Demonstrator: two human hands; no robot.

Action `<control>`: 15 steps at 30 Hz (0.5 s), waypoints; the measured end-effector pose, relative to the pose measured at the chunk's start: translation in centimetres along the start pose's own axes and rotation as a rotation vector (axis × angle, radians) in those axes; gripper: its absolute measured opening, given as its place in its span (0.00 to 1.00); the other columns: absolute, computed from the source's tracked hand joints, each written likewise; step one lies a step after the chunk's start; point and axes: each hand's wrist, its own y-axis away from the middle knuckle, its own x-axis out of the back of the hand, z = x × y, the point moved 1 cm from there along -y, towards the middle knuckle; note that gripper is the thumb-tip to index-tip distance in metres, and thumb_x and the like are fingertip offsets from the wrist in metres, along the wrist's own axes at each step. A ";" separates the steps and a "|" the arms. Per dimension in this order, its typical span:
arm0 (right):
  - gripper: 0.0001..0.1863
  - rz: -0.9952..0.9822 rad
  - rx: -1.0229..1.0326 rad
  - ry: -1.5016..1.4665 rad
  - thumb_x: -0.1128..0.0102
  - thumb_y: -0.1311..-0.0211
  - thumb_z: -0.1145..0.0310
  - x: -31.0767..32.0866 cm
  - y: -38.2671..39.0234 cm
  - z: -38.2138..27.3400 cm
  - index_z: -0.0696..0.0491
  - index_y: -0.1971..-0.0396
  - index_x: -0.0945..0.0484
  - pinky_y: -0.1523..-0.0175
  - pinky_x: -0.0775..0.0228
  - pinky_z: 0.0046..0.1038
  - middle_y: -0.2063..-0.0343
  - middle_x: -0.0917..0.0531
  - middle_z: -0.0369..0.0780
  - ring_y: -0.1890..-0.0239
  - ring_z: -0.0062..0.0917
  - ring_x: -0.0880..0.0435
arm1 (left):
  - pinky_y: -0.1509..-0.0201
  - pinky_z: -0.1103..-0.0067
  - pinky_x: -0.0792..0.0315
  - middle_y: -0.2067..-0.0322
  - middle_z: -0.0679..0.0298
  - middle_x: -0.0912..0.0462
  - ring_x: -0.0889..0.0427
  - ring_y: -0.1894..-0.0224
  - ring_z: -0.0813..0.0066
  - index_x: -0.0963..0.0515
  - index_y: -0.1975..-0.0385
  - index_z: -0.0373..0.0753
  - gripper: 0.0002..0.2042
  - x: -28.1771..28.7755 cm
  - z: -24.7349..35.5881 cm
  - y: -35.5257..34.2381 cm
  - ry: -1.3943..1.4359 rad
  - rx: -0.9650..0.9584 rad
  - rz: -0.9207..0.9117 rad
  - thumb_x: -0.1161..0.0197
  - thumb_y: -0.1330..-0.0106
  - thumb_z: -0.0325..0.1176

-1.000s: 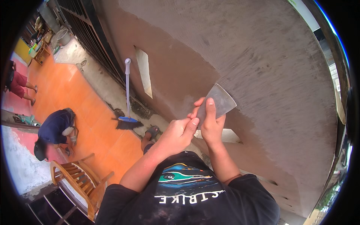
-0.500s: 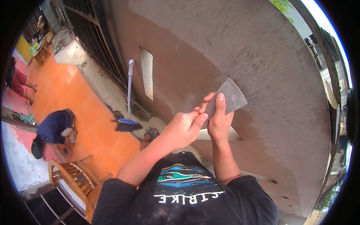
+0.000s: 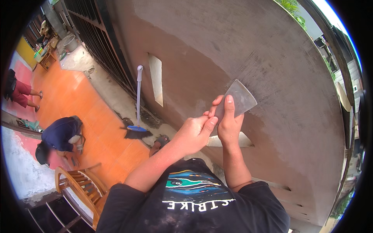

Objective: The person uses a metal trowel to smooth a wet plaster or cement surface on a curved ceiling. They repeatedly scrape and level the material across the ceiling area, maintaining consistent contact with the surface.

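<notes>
My right hand [image 3: 230, 126] is closed on a flat, grey, trapezoid putty scraper [image 3: 244, 99], its thumb lying along the near face. The fingers curl behind it and show at its left side. The scraper's wide edge points up and right, in front of the plastered wall [image 3: 279, 73]; whether it touches the wall I cannot tell. My left hand [image 3: 195, 132] is closed in a fist and meets the right hand's fingertips beside the scraper. What it grips, if anything, is hidden.
A broom [image 3: 138, 101] leans at the wall, left of slot openings. Left, a person in dark blue [image 3: 62, 134] crouches on the orange tiled floor [image 3: 97, 116], and another person [image 3: 23, 91] stands farther off. A wooden chair [image 3: 79, 186] is at lower left; a dark metal gate [image 3: 99, 42] stands farther back.
The view has shifted slightly, so the broom, chair and people sit a little lower and farther right. Both hands keep the same hold around the scraper.
</notes>
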 end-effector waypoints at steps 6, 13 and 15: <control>0.24 0.026 -0.026 0.011 0.55 0.25 0.51 0.6 -0.7 1.2 0.58 0.70 0.25 0.69 0.24 0.24 0.84 0.25 0.36 0.80 0.19 0.24 | 0.72 0.69 0.30 0.86 0.51 0.27 0.24 0.81 0.67 0.23 0.70 0.27 0.24 -0.9 -1.3 -1.2 -0.008 0.044 0.004 0.53 0.23 0.45; 0.23 -0.030 -0.025 0.033 0.56 0.25 0.53 0.3 0.8 0.2 0.58 0.70 0.26 0.69 0.23 0.25 0.83 0.25 0.36 0.80 0.19 0.24 | 0.71 0.73 0.31 0.84 0.60 0.27 0.27 0.78 0.74 0.26 0.75 0.30 0.26 -0.9 0.5 1.2 0.023 0.081 0.038 0.55 0.23 0.47; 0.23 -0.005 -0.067 0.056 0.57 0.25 0.53 -0.1 1.0 1.1 0.58 0.70 0.26 0.69 0.23 0.25 0.83 0.25 0.36 0.80 0.19 0.24 | 0.71 0.76 0.33 0.83 0.66 0.28 0.29 0.77 0.79 0.28 0.78 0.32 0.27 -0.7 -0.1 1.5 -0.005 0.151 0.025 0.56 0.23 0.49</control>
